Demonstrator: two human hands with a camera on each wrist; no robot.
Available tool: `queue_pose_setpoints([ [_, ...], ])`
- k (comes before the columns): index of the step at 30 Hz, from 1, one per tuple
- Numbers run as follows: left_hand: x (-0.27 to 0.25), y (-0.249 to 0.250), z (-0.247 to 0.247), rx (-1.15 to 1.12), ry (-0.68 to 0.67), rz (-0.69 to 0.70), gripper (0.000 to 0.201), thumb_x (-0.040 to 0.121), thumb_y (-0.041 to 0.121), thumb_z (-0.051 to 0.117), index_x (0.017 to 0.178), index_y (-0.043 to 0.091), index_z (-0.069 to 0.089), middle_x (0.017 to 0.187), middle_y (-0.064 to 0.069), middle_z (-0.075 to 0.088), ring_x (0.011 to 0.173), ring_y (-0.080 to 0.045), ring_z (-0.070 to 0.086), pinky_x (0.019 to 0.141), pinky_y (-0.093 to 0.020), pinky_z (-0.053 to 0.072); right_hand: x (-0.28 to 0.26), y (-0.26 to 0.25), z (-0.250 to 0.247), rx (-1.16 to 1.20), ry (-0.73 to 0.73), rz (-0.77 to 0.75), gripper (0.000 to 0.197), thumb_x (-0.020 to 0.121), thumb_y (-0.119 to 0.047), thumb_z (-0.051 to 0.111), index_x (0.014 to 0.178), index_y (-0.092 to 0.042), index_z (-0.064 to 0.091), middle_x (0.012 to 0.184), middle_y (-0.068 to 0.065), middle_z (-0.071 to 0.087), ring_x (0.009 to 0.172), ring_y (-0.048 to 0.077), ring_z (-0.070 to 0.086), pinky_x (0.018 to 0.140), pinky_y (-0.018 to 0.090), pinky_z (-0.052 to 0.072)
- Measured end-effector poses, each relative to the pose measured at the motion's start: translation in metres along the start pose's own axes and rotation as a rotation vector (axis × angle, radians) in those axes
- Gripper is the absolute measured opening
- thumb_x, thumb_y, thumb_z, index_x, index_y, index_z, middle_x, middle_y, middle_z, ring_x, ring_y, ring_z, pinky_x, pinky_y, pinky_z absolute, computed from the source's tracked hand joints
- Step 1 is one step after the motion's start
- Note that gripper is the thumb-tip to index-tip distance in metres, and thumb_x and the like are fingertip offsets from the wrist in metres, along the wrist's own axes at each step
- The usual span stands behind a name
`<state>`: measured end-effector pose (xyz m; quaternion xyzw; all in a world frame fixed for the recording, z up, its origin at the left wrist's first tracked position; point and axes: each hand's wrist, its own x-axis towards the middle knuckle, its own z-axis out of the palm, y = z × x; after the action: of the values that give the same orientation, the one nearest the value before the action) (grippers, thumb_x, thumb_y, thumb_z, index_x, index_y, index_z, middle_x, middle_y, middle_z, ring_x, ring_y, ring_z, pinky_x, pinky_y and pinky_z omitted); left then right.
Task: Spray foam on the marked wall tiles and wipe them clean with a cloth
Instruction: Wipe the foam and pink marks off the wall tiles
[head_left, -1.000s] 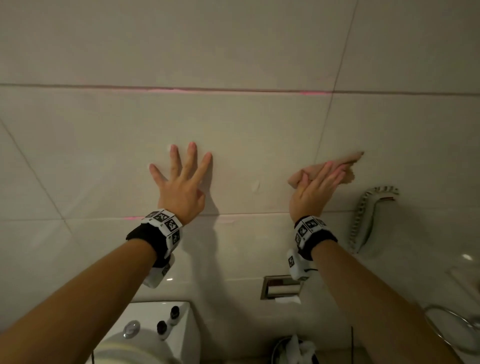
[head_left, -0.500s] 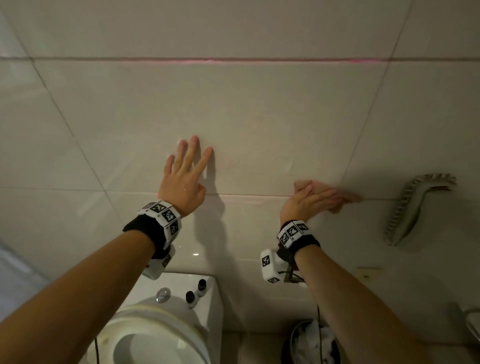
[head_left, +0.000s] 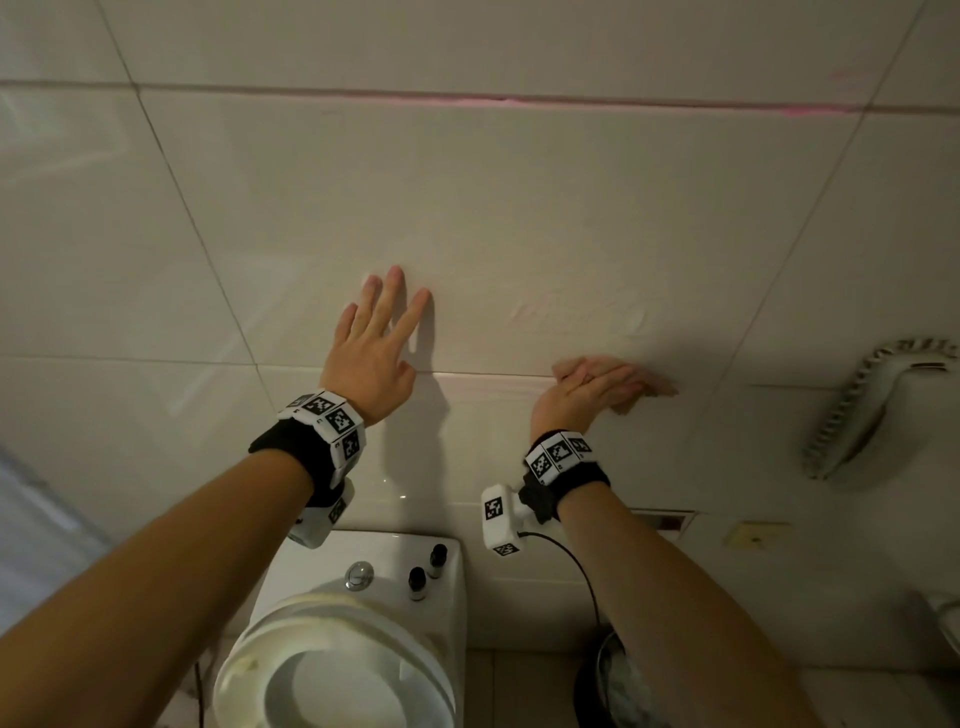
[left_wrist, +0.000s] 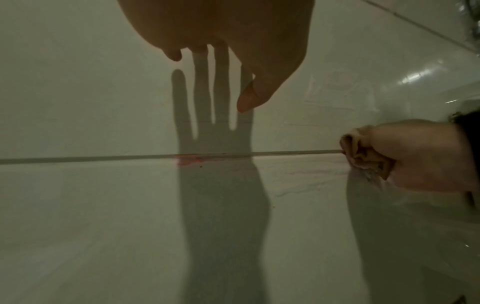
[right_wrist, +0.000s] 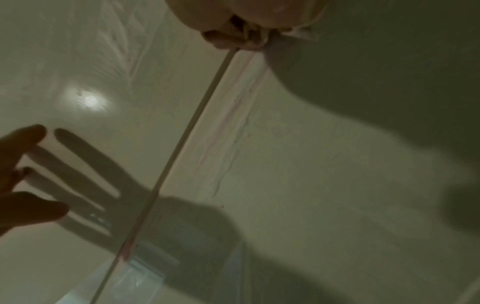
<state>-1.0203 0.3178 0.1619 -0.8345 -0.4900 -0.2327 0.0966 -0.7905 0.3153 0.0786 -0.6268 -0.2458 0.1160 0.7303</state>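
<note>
Two hands meet the glossy cream tiled wall (head_left: 519, 218) above one white toilet cistern (head_left: 395, 566). The left hand (head_left: 371, 358) spreads flat, fingers straight. Right of it, the right hand (head_left: 587, 389) presses one crumpled beige cloth (head_left: 654, 387), mostly hidden beneath flat fingers, onto the grout line. Two small dark bottles (head_left: 426, 569) stand on the cistern.
</note>
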Motion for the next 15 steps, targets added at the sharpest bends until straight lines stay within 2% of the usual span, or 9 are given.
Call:
queue_pose_setpoints([
  [2, -0.005, -0.006, 0.0, -0.02, -0.005, -0.002, 0.092, 0.083, 0.012, 0.06, 0.159, 0.026, 0.009, 0.165, -0.006, -0.011, 0.152, -0.03, -0.01, 0.123, -0.05, 0.007, -0.01, -0.006, -0.002, 0.005, -0.031, 0.061, 0.06, 0.109, -0.01, 0.033, 0.158, 0.002, 0.001, 0.165, 0.026, -0.008, 0.155, 0.036, 0.001, 0.113, 0.017, 0.003],
  [4, -0.009, -0.014, -0.001, -0.037, -0.004, -0.013, 0.091, 0.084, 0.013, 0.06, 0.159, 0.026, 0.009, 0.165, -0.006, -0.012, 0.152, -0.03, -0.01, 0.123, -0.05, 0.007, -0.018, -0.014, -0.004, -0.027, -0.047, 0.038, 0.058, 0.11, -0.014, 0.031, 0.16, -0.004, 0.003, 0.168, 0.021, -0.004, 0.155, 0.034, 0.011, 0.114, 0.018, 0.009],
  [6, -0.014, -0.022, -0.002, -0.048, 0.001, -0.031, 0.09, 0.086, 0.015, 0.061, 0.159, 0.025, 0.009, 0.165, -0.006, -0.012, 0.152, -0.03, -0.009, 0.123, -0.05, 0.007, -0.027, -0.018, -0.004, -0.066, -0.096, -0.093, 0.058, 0.11, -0.017, 0.03, 0.161, -0.011, 0.004, 0.169, 0.017, 0.003, 0.152, 0.034, 0.025, 0.122, 0.032, 0.022],
  [7, -0.017, -0.026, -0.002, -0.052, 0.004, -0.041, 0.089, 0.087, 0.017, 0.062, 0.159, 0.025, 0.009, 0.165, -0.007, -0.012, 0.152, -0.031, -0.009, 0.123, -0.05, 0.007, -0.031, -0.022, -0.001, -0.089, -0.14, -0.172, 0.058, 0.109, -0.017, 0.03, 0.161, -0.013, 0.005, 0.169, 0.015, 0.005, 0.15, 0.034, 0.029, 0.12, 0.039, 0.031],
  [8, -0.021, -0.031, -0.003, -0.06, 0.009, -0.049, 0.089, 0.088, 0.018, 0.062, 0.159, 0.024, 0.01, 0.165, -0.007, -0.012, 0.152, -0.031, -0.009, 0.123, -0.05, 0.007, -0.033, -0.027, 0.003, -0.104, -0.19, -0.248, 0.058, 0.109, -0.016, 0.03, 0.161, -0.013, 0.006, 0.169, 0.014, 0.005, 0.152, 0.032, 0.026, 0.12, 0.043, 0.032],
  [10, -0.028, -0.041, -0.006, -0.078, 0.013, -0.08, 0.088, 0.089, 0.018, 0.062, 0.159, 0.023, 0.01, 0.165, -0.008, -0.011, 0.152, -0.032, -0.008, 0.123, -0.051, 0.008, -0.04, -0.04, 0.017, -0.129, -0.285, -0.447, 0.056, 0.107, -0.01, 0.031, 0.16, -0.005, 0.012, 0.168, 0.018, 0.003, 0.155, 0.032, 0.01, 0.124, 0.05, 0.023],
  [12, -0.035, -0.052, -0.007, -0.087, 0.013, -0.124, 0.089, 0.088, 0.015, 0.062, 0.159, 0.024, 0.008, 0.165, -0.009, -0.011, 0.152, -0.032, -0.009, 0.123, -0.05, 0.008, -0.048, -0.051, 0.034, -0.203, -0.383, -0.686, 0.059, 0.099, 0.002, 0.034, 0.156, 0.003, 0.019, 0.165, 0.021, 0.005, 0.154, 0.037, 0.005, 0.124, 0.056, 0.016],
  [13, -0.039, -0.057, -0.008, -0.092, 0.016, -0.148, 0.091, 0.086, 0.014, 0.062, 0.159, 0.024, 0.008, 0.166, -0.009, -0.011, 0.152, -0.032, -0.008, 0.123, -0.05, 0.009, -0.052, -0.054, 0.042, -0.253, -0.442, -0.804, 0.063, 0.094, 0.008, 0.036, 0.156, 0.004, 0.02, 0.164, 0.017, 0.006, 0.153, 0.039, 0.004, 0.123, 0.059, 0.016],
  [15, -0.046, -0.067, -0.01, -0.102, 0.032, -0.182, 0.092, 0.084, 0.012, 0.062, 0.159, 0.023, 0.01, 0.166, -0.01, -0.009, 0.152, -0.033, -0.007, 0.122, -0.051, 0.011, -0.063, -0.059, 0.056, -0.361, -0.588, -0.932, 0.072, 0.09, 0.011, 0.039, 0.158, -0.003, 0.021, 0.165, 0.008, 0.004, 0.153, 0.031, -0.003, 0.122, 0.06, 0.015],
])
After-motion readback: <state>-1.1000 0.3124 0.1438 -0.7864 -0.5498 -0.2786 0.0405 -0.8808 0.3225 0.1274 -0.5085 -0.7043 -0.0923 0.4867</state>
